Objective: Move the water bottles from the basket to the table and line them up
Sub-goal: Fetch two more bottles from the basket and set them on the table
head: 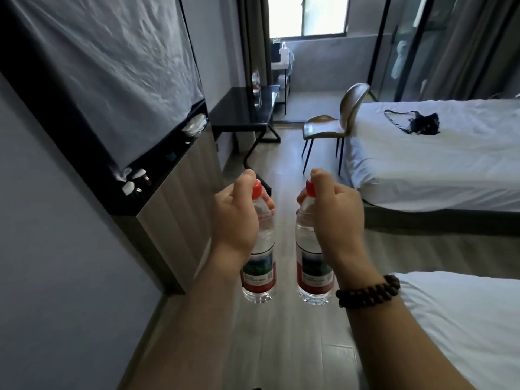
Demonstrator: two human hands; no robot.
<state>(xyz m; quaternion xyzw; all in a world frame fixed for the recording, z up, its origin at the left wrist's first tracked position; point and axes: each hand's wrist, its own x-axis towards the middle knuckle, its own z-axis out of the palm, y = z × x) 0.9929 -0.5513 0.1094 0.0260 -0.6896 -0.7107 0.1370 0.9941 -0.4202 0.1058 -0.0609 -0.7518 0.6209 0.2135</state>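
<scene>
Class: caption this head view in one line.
Left hand holds the left bottle, right hand the right bottle; a third bottle stands on the table.

Daylight comes in through the tall glass window (308, 15) at the far end, which glows very white. The room itself is dim and greyish. The shiny black table (244, 108) and the pale wooden floor (281, 347) show a soft shine. The two clear plastic water bottles (260, 240) (309, 243) up close look sharp, while far things look soft. Straight lines bend near the edges.
</scene>
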